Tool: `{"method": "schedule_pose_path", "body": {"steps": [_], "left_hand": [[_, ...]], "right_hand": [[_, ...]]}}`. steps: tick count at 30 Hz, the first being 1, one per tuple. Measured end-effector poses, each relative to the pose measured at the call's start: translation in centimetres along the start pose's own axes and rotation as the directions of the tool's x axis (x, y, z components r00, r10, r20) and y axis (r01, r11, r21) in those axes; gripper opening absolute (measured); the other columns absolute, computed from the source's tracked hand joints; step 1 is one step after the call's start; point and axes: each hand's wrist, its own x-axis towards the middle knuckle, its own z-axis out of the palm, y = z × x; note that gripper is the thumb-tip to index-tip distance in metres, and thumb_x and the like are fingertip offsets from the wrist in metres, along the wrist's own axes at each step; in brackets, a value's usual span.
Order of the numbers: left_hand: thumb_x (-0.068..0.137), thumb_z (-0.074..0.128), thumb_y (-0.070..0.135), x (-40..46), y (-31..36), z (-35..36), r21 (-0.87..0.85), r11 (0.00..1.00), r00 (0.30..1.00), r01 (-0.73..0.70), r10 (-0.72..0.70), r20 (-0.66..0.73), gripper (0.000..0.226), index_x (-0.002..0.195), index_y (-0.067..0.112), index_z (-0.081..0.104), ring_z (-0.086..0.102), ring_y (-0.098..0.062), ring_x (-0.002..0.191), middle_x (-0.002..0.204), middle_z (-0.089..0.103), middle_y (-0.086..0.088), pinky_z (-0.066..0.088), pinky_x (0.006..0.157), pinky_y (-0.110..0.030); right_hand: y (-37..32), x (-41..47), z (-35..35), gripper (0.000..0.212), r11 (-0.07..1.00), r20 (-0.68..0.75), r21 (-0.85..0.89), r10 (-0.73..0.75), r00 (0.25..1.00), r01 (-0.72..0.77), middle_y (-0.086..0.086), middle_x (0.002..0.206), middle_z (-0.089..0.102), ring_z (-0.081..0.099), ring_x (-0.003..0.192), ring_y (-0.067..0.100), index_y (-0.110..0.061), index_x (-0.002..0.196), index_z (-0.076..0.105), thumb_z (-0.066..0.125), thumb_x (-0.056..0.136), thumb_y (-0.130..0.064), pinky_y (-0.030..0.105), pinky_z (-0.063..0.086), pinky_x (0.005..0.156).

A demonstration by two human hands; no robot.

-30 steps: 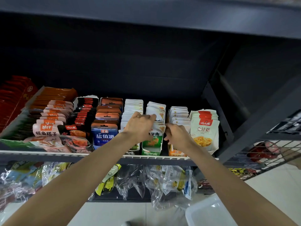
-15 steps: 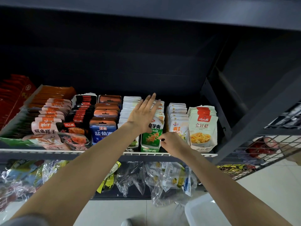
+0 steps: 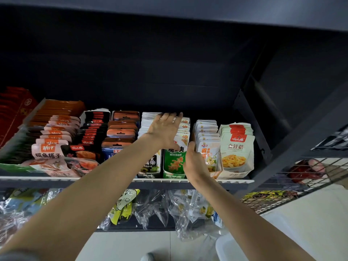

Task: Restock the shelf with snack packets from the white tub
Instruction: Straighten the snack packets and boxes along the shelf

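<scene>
Left hand (image 3: 165, 129): grip open, fingers straight and spread, palm laid flat on the tops of the green snack packets (image 3: 174, 162) and of the neighbouring row of white-topped packets (image 3: 148, 121), fingertips reaching the back of these rows. Right hand (image 3: 194, 162): set against the right side of the green packet row at its front, fingers curled toward the packets; whether this grip pinches a packet or only presses on the row cannot be told. The green packets stand upright in a cardboard display tray on the shelf (image 3: 216, 181), between a dark-labelled row (image 3: 150, 166) on the left and an orange-and-white row (image 3: 208, 147) on the right. Farther right, yellow-pictured packets (image 3: 235, 151) in their own tray; farther left, blue (image 3: 113, 149), black (image 3: 92, 129) and orange-white (image 3: 50, 146) rows. The white tub (image 3: 228, 249) lies on the floor at the lower right, only its rim visible. Bagged goods (image 3: 169, 206) hang under the shelf; a wire rack (image 3: 301, 178) stands to the right.
</scene>
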Motion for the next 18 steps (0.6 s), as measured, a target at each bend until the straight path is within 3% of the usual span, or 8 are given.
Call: {"method": "schedule_pose_path", "body": {"steps": [2,5,11,14,16,18], "left_hand": [[0.071,0.070,0.059,-0.1,-0.2,0.3,0.006,1.000,1.000,-0.004,0.004,0.027,0.120,0.149,0.010,-0.007,0.003,-0.025,0.145,0.157,0.002,-0.011,0.004,0.118,-0.040],[0.069,0.073,0.057,-0.2,0.2,0.8,-0.020,1.000,1.000,-0.014,0.014,-0.013,0.121,0.149,0.010,-0.005,0.005,-0.025,0.145,0.157,0.006,-0.012,0.004,0.119,-0.038],[0.068,0.075,0.054,-0.6,1.0,0.7,-0.136,0.990,0.999,-0.035,0.034,-0.011,0.122,0.150,0.013,-0.007,0.004,-0.024,0.145,0.158,0.003,-0.009,0.008,0.117,-0.035],[0.069,0.075,0.053,-0.8,-0.3,0.0,-0.240,0.970,0.999,-0.023,0.031,0.031,0.124,0.149,0.013,-0.010,-0.001,-0.021,0.146,0.158,-0.006,-0.006,0.004,0.117,-0.033],[0.071,0.072,0.054,-0.9,-1.3,0.1,-0.243,0.969,0.997,-0.040,0.056,0.059,0.122,0.149,0.013,-0.012,-0.008,-0.018,0.145,0.158,-0.013,-0.004,-0.001,0.117,-0.032],[0.074,0.069,0.056,-0.8,-1.8,0.3,-0.224,0.972,0.990,-0.069,0.095,0.105,0.119,0.148,0.014,-0.015,-0.013,-0.017,0.145,0.157,-0.018,-0.003,-0.004,0.117,-0.033]], "right_hand": [[0.2,0.1,-0.2,0.045,1.000,0.008,0.002,0.017,1.000,-0.017,0.006,0.065,0.050,0.047,0.049,0.014,-0.003,0.132,0.025,0.040,0.091,0.008,0.024,0.034,0.039],[0.8,-0.1,-0.8,0.049,1.000,0.018,-0.007,0.029,0.999,-0.028,0.008,0.066,0.052,0.046,0.049,0.014,-0.002,0.137,0.021,0.037,0.092,0.008,0.021,0.035,0.040],[0.6,0.0,-1.5,0.054,0.999,-0.017,-0.008,0.048,0.999,-0.048,0.003,0.066,0.055,0.054,0.051,0.014,-0.003,0.138,0.018,0.048,0.094,-0.001,0.022,0.039,0.039],[0.5,0.4,-2.9,0.043,0.999,-0.125,-0.045,0.017,0.992,-0.023,0.016,0.098,0.063,0.066,0.079,0.028,-0.001,0.131,0.029,0.050,0.094,-0.010,0.031,0.051,0.056],[0.4,0.8,-3.7,0.037,0.992,-0.218,-0.119,-0.073,0.973,0.047,0.015,0.113,0.057,0.063,0.094,0.028,-0.003,0.130,0.037,0.047,0.095,-0.012,0.030,0.050,0.066],[0.1,1.3,-3.8,0.045,0.971,-0.217,-0.197,-0.179,0.960,0.137,0.013,0.128,0.048,0.054,0.113,0.023,-0.005,0.137,0.035,0.049,0.095,-0.011,0.027,0.050,0.082]]}}
